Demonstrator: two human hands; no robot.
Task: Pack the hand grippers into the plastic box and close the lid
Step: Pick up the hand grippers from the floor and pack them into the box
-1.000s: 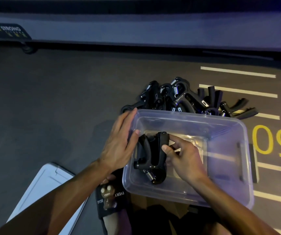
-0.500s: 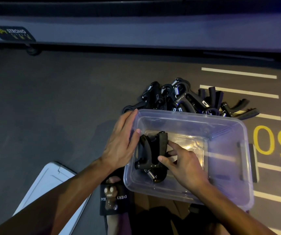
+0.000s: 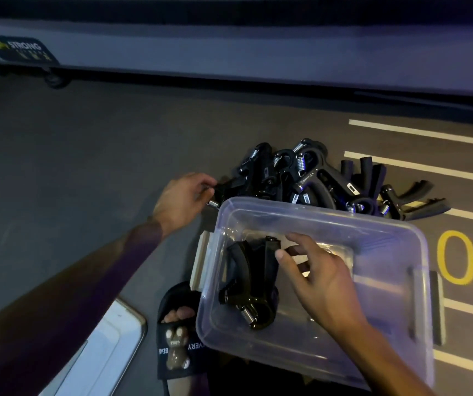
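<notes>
Fingers (image 3: 205, 185) of the left hand (image 3: 181, 201) pinched a hand gripper at the near-left edge of the pile of grippers (image 3: 315, 178) on the floor (image 3: 86, 155), just behind the plastic box (image 3: 372, 324). The right hand (image 3: 318, 278) hung open inside the box, fingertips beside the one gripper (image 3: 251, 278) lying there (lid (image 3: 95, 358) off, lower left). A dark label read "STRONG" (image 3: 18, 48); yellow "50" (image 3: 469, 258) marked the floor, and the slipper (image 3: 176, 350) showed "EVERY".

Clear plastic box (image 3: 384, 281) open, black hand grippers (image 3: 251, 277) inside, pile (image 3: 315, 178) behind
</notes>
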